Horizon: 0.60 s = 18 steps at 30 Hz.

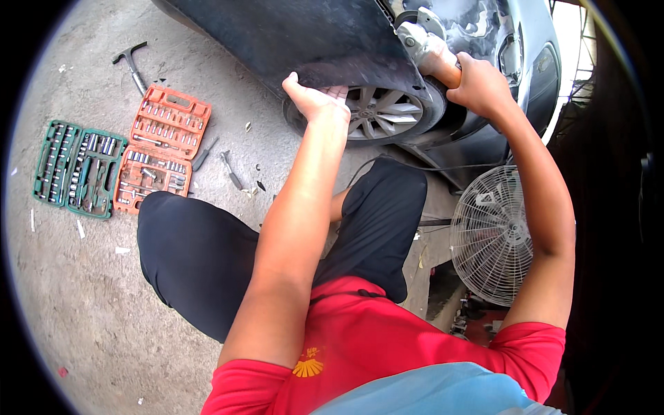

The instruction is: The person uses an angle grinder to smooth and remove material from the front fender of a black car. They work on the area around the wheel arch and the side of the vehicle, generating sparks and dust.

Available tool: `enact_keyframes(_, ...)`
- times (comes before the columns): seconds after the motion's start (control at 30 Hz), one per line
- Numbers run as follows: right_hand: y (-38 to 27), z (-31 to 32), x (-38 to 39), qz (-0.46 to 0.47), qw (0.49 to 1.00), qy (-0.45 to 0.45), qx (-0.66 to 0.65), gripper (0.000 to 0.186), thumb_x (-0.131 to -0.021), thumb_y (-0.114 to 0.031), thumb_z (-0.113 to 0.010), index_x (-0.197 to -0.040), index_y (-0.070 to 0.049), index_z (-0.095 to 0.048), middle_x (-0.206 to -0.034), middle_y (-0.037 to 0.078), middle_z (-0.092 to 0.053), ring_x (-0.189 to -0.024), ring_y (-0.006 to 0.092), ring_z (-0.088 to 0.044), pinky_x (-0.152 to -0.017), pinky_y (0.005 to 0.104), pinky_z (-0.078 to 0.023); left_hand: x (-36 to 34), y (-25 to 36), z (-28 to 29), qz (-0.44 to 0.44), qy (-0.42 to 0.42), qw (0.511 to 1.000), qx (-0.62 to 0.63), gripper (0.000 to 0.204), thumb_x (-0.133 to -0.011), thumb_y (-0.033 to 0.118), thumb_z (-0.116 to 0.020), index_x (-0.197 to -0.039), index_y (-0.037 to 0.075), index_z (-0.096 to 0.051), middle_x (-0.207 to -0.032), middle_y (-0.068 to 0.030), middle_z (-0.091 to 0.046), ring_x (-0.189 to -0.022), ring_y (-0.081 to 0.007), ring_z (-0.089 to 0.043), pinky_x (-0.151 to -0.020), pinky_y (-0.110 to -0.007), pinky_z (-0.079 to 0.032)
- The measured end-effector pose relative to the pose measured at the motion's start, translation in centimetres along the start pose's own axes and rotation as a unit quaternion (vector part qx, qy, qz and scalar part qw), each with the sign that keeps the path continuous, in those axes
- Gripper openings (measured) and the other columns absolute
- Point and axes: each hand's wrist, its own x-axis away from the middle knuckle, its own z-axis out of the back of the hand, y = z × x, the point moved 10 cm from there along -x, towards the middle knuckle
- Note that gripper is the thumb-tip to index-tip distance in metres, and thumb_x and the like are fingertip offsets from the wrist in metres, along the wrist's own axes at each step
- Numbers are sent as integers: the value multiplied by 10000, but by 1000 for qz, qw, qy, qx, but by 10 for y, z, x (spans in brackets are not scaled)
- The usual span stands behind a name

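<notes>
My right hand (pixel 481 86) is closed around the orange body of an angle grinder (pixel 434 55). Its grey head and disc guard lie against the car's bodywork, near a bare, sanded-looking patch (pixel 477 24). With palm turned up and thumb stretched out, my left hand (pixel 318 102) is at the lower edge of a dark car body panel (pixel 297 41). The fingers lie flat beneath that edge, and their tips are partly hidden. Just beyond the left hand is a wheel (pixel 384 111) with a silver spoked rim. Whether the disc is spinning cannot be told.
A round wire-caged fan (pixel 494 232) stands under my right arm. A dark cable (pixel 429 168) runs past my knee. On the concrete to the left lie an orange socket set (pixel 162 149), a green tool case (pixel 77 169), a hammer (pixel 135 69), a screwdriver (pixel 203 155) and a wrench (pixel 230 171).
</notes>
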Motion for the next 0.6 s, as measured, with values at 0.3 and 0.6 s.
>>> enact_keyframes(0.3, 1, -1, 4, -3, 1000, -17, -3, 527, -764, -313, -831, -1172, -15, -682, -1081, 249, -778, -1035, 451, -753, -912, 531, -600, -1, 0, -1, 1, 0, 1000, 1, 711, -968, 612, -485, -1426, 73, -561, -1365, -155, -631, -1192, -350, -665, -987, -545, -582)
enact_keyframes(0.6, 4, -8, 6, 4, 998, -39, -39, 537, -752, -270, -818, -1166, 32, -656, -1031, 289, -766, -1006, 484, -732, -902, 529, -578, -2, 1, 0, 4, 3, 1000, 4, 695, -966, 616, -479, -1416, 95, -571, -1346, -138, -643, -1183, -347, -668, -983, -546, -573)
